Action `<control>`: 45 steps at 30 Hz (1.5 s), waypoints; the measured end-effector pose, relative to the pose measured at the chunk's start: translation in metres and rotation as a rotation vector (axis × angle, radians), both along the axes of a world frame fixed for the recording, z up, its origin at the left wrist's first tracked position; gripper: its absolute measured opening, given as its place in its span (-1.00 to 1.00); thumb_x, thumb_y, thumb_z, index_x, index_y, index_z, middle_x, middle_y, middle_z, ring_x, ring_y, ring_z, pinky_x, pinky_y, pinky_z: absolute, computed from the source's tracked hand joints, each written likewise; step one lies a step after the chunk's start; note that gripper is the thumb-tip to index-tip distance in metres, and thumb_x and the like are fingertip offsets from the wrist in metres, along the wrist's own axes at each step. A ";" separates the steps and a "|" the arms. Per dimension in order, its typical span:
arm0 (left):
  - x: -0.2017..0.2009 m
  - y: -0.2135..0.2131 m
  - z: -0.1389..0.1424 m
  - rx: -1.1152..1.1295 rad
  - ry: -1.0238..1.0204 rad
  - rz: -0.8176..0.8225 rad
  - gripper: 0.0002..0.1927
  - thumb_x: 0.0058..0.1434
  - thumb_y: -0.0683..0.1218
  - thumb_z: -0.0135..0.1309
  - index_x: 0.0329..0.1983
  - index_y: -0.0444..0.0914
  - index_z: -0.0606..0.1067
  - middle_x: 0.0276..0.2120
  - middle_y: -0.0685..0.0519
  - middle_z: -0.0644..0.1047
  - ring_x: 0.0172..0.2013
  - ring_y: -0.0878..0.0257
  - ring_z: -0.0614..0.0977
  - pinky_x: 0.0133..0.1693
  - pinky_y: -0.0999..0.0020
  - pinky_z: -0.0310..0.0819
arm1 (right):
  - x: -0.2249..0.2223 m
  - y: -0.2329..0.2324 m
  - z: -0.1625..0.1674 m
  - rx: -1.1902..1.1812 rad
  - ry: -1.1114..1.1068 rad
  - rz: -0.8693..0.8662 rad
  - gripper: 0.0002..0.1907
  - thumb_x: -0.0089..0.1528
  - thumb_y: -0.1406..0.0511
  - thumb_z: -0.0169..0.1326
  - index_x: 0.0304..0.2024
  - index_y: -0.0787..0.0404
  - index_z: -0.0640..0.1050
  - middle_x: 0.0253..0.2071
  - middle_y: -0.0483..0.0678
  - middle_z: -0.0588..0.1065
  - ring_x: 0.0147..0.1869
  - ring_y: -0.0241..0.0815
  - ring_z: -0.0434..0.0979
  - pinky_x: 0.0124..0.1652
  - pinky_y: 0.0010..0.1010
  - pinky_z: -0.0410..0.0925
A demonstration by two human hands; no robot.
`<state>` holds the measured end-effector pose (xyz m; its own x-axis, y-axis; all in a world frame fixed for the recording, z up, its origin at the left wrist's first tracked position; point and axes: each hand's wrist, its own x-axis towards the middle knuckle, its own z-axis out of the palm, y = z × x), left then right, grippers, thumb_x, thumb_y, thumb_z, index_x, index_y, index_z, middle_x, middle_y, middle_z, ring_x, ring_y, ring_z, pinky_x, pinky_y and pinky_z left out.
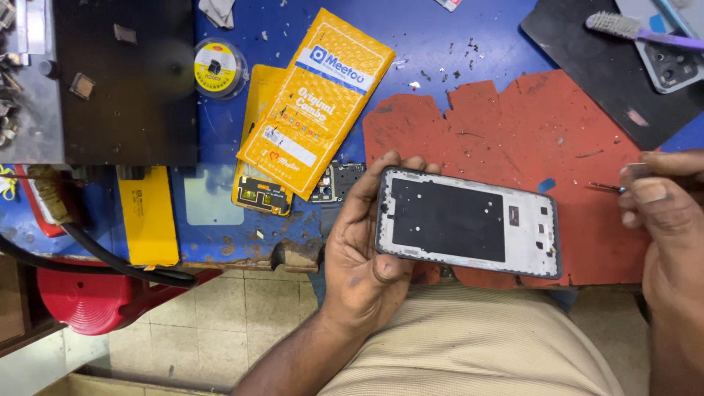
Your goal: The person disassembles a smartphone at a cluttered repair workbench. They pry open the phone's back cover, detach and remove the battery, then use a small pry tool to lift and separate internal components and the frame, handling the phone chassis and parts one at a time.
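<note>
Blue workbench [440, 44], worn red mat [528, 125] on top. Left hand [363, 249] clamps phone frame [468, 222] over mat's near edge, fingers wrapped round its left end. Right hand [664, 202] pinches tweezers [606, 188] right of frame. Best: steady frame flat, approach with tips low.

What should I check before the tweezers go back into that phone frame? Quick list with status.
1. Left hand grips the phone frame: ok, thumb and fingers wrap its left end.
2. Frame faces up, open side visible: ok.
3. Right hand holds the tweezers: ok.
4. Tweezer tips carry a part: cannot tell, too small.
5. Frame over the red mat: ok.
6. Debris on the blue bench: not ok, specks scattered.
</note>
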<state>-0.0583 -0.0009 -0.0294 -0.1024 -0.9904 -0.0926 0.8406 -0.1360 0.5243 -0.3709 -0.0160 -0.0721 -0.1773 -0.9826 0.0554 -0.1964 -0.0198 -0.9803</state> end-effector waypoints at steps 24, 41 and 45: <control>0.006 -0.043 0.037 -0.201 -1.170 -0.046 -0.66 0.44 -0.05 0.01 0.17 -0.34 0.49 -0.15 -0.14 0.56 -0.18 0.17 0.58 -0.10 0.33 0.50 | 0.119 -0.044 0.122 -0.210 0.674 0.320 -0.78 0.18 0.56 0.19 -0.12 0.34 0.64 -0.20 0.06 0.55 -0.19 -0.19 0.58 -0.24 -0.43 0.42; 0.004 -0.052 0.031 -0.457 -1.378 0.084 -0.74 0.59 -0.08 -0.10 0.02 -0.37 0.50 -0.08 -0.12 0.53 -0.05 0.01 0.55 0.04 0.21 0.43 | 0.128 -0.058 0.095 -0.234 0.761 0.414 -0.84 0.22 0.45 0.28 -0.14 0.27 0.64 -0.20 0.00 0.54 -0.15 -0.12 0.58 -0.18 -0.35 0.44; 0.004 -0.052 0.030 -0.446 -1.369 0.081 -0.74 0.59 -0.08 -0.10 0.03 -0.38 0.50 -0.08 -0.13 0.51 -0.05 0.00 0.54 0.03 0.21 0.43 | 0.129 -0.057 0.095 -0.254 0.796 0.432 -0.86 0.18 0.46 0.29 -0.20 0.31 0.62 -0.24 0.03 0.54 -0.17 -0.07 0.58 -0.23 -0.31 0.43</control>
